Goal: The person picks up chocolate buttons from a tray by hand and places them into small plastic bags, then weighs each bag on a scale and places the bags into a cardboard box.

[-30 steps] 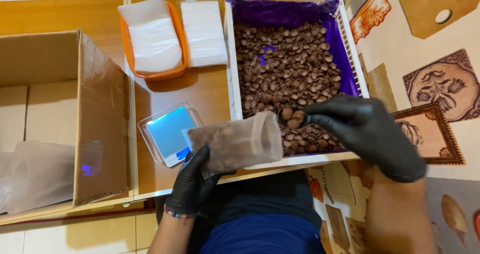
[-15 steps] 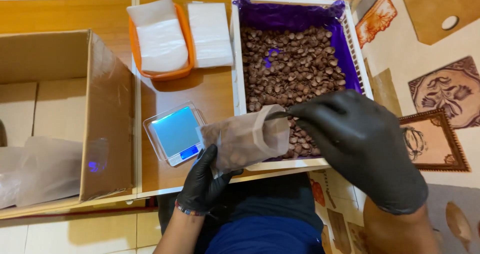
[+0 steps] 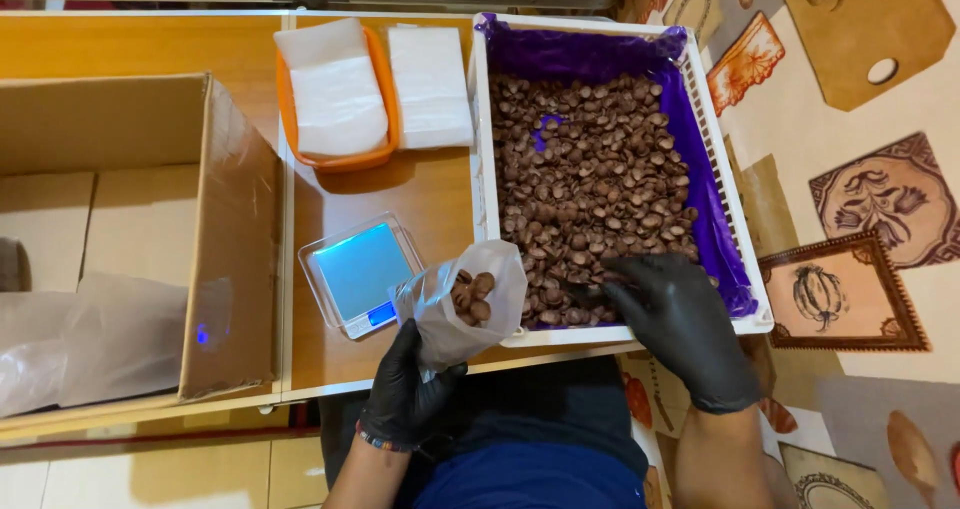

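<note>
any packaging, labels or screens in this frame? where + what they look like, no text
Clear plastic pouch: in the left hand, open, a few brown pieces inside.
Pocket scale: on the wooden table, flat, blue-lit panel.
Cardboard box: far left, open, brown.
White pouch stacks: orange tray and beside it.

The clear bag (image 3: 468,304) now stands with its mouth open and turned up, so the brown nuts inside it show; 1 second ago and half a second ago it lay more sideways, its mouth pointing right, and looked cloudy and closed over. The left hand (image 3: 405,394) has shifted its hold to the bottom of the bag. The right hand (image 3: 680,329), which half a second ago was at the mouth of the bag, has moved right, away from the bag, and now rests fingers-down on the nuts in the near end of the white crate (image 3: 478,109).
</note>
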